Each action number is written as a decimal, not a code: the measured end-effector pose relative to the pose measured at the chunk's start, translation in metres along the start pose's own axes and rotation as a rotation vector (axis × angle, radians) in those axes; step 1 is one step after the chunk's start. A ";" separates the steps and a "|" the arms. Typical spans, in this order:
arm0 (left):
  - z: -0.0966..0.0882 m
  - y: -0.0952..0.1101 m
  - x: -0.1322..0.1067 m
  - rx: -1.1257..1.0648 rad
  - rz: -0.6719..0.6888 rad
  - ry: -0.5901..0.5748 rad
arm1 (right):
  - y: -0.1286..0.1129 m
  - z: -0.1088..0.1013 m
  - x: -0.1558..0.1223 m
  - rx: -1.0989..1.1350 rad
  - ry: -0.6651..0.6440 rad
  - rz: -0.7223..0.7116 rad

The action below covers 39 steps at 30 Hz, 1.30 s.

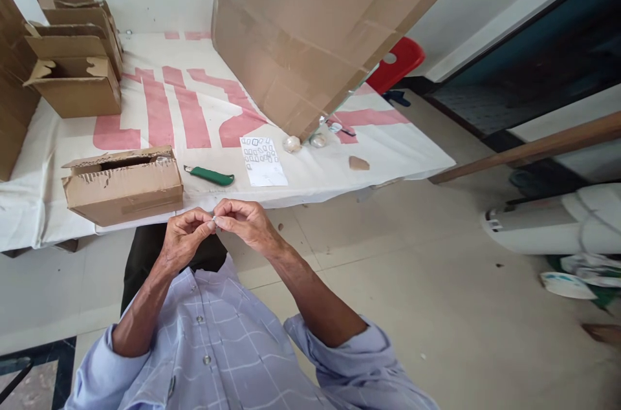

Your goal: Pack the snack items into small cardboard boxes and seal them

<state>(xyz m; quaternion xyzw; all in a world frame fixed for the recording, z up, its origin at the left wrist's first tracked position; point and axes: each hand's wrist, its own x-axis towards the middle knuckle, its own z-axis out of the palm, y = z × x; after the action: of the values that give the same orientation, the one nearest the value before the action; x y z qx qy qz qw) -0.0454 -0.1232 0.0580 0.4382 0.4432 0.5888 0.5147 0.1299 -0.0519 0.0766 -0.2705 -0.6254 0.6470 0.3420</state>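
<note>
My left hand [182, 238] and my right hand [245, 222] meet in front of my chest, just below the table's front edge. Both pinch one tiny pale item [214, 220] between their fingertips; it is too small to name. On the table just beyond lie a white sheet [262, 161] printed with small squares, a green-handled utility knife [209, 175] and a small open cardboard box [123, 185].
The table carries a white cloth with red lettering [194, 112]. A large tilted cardboard box [310, 22] stands at its back right, with small wrapped items [292, 143] at its foot. Stacked open cartons [75, 51] sit back left. A red stool [395, 61] and clutter [557, 229] are to the right.
</note>
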 end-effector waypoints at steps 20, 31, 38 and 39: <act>-0.002 -0.007 -0.001 0.099 0.016 -0.006 | 0.007 -0.001 0.001 0.106 0.066 0.064; 0.002 0.000 -0.002 0.003 -0.013 0.048 | 0.016 -0.004 -0.006 0.118 0.149 0.076; 0.005 0.005 -0.002 -0.014 0.022 0.048 | 0.025 0.007 -0.010 0.100 0.120 0.003; 0.005 0.004 -0.002 -0.006 0.024 0.047 | 0.025 0.007 -0.010 0.095 0.126 -0.021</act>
<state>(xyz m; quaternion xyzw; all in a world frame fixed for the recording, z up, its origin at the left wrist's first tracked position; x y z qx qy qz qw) -0.0413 -0.1252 0.0632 0.4280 0.4480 0.6065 0.4983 0.1279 -0.0643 0.0512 -0.2877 -0.5740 0.6542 0.3998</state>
